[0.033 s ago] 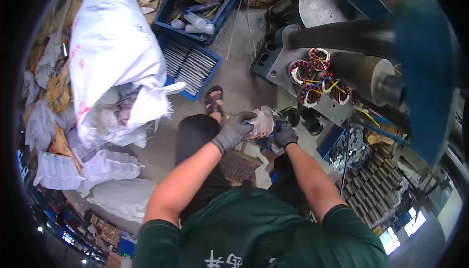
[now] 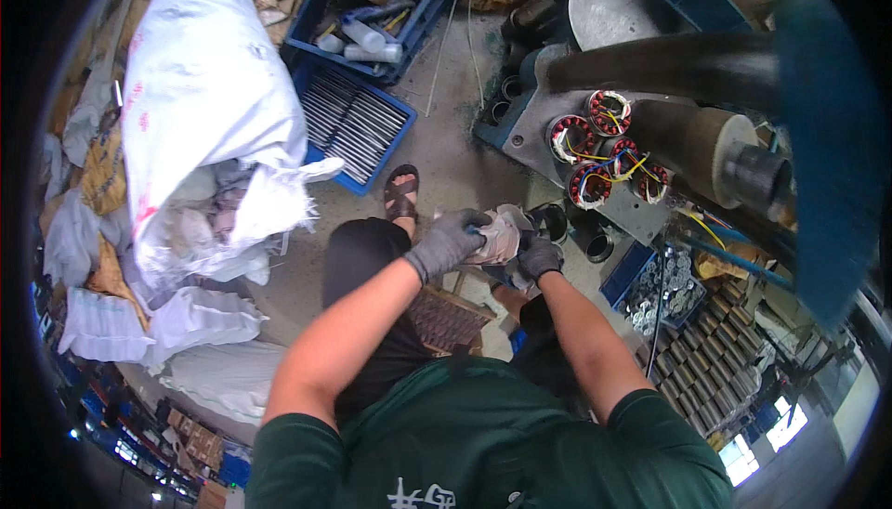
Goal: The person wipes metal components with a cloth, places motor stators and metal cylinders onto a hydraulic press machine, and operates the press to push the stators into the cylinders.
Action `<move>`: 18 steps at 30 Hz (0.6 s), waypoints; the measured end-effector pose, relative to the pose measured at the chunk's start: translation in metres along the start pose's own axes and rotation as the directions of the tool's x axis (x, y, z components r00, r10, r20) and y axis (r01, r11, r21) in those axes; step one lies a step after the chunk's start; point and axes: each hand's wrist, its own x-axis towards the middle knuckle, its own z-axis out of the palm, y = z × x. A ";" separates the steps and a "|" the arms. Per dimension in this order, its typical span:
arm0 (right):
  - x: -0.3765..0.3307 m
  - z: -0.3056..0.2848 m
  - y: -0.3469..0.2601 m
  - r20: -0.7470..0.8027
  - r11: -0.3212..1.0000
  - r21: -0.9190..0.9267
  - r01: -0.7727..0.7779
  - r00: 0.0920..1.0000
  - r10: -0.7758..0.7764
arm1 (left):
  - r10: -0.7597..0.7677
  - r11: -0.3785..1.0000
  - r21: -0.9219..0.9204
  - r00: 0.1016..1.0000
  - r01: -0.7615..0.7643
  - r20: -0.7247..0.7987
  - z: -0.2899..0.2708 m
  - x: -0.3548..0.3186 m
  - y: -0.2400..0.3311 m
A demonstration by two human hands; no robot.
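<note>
Both my hands wear grey gloves and meet in front of my knees. My left hand [image 2: 451, 241] is closed over a crumpled pale cloth [image 2: 504, 233]. My right hand [image 2: 541, 258] grips a small dark part [image 2: 511, 274] just under the cloth; most of that part is hidden. A dark metal ring [image 2: 552, 220] lies right behind the hands. My sandalled foot [image 2: 401, 193] rests on the concrete floor beyond them.
Several wound motor stators [image 2: 604, 151] sit on a grey machine base to the right. A blue crate of metal rods [image 2: 358, 123] and a large white sack [image 2: 200, 100] lie to the left. A blue bin of small metal pieces [image 2: 662, 291] and rows of cylinders [image 2: 692, 360] stand at the right.
</note>
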 end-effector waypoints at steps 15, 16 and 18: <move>0.169 0.149 0.111 -0.231 0.865 0.316 0.391 0.916 -0.329 | 0.043 0.599 0.596 0.764 -0.535 0.644 0.110 0.209 -0.063; 0.167 0.145 0.116 -0.263 0.811 -0.142 0.568 0.768 -0.584 | 0.159 0.555 0.568 0.748 -0.608 0.644 0.112 0.215 -0.067; 0.158 0.128 0.118 -0.331 0.913 0.005 0.407 0.863 -0.382 | 0.159 0.599 0.571 0.782 -0.562 0.602 0.113 0.221 -0.070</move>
